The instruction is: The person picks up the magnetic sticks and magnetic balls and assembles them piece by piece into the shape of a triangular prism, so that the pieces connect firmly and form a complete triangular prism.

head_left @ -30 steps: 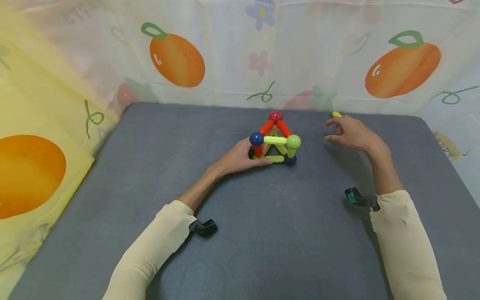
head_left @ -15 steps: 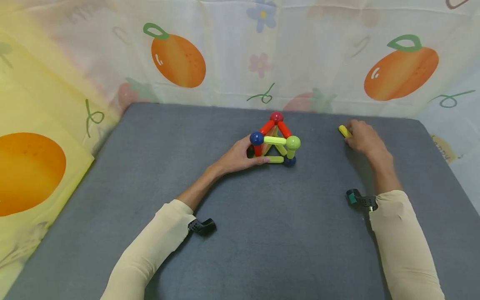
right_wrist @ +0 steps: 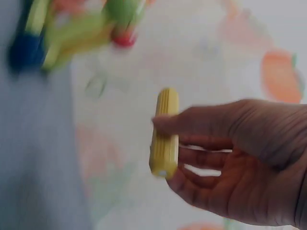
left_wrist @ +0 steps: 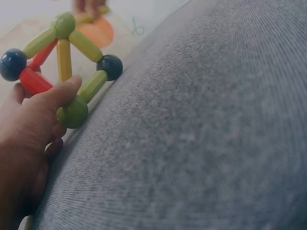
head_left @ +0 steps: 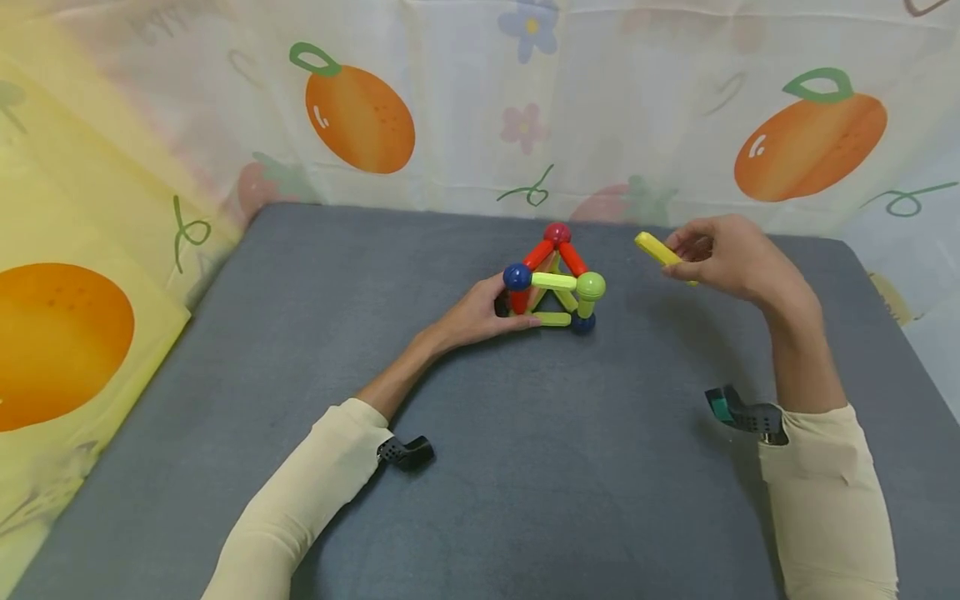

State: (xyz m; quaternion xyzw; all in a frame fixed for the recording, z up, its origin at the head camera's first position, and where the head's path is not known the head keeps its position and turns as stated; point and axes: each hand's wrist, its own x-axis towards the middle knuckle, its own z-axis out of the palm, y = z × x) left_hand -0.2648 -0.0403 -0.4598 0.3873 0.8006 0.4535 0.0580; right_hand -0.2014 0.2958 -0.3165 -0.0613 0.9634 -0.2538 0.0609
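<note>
A frame of coloured rods and balls (head_left: 553, 282) stands on the grey table, with a red ball (head_left: 557, 233) at its top, blue and green balls at its corners, and red and yellow-green rods between them. My left hand (head_left: 474, 317) holds its lower left corner; in the left wrist view the thumb lies by a green ball (left_wrist: 73, 113). To the right, above the table, my right hand (head_left: 738, 257) pinches a ribbed yellow rod (right_wrist: 164, 139) between thumb and fingers. The rod is apart from the frame, which appears blurred in the right wrist view.
The grey table (head_left: 480, 467) ends at the back against a hanging cloth (head_left: 465, 100) printed with fruit and flowers. Yellow cloth (head_left: 67, 208) hangs at the left. Each wrist wears a black strap-mounted device (head_left: 405, 452).
My right hand has picked the yellow rod up from the table's back right and lifted it, moving it left towards the frame. My left hand stays on the frame.
</note>
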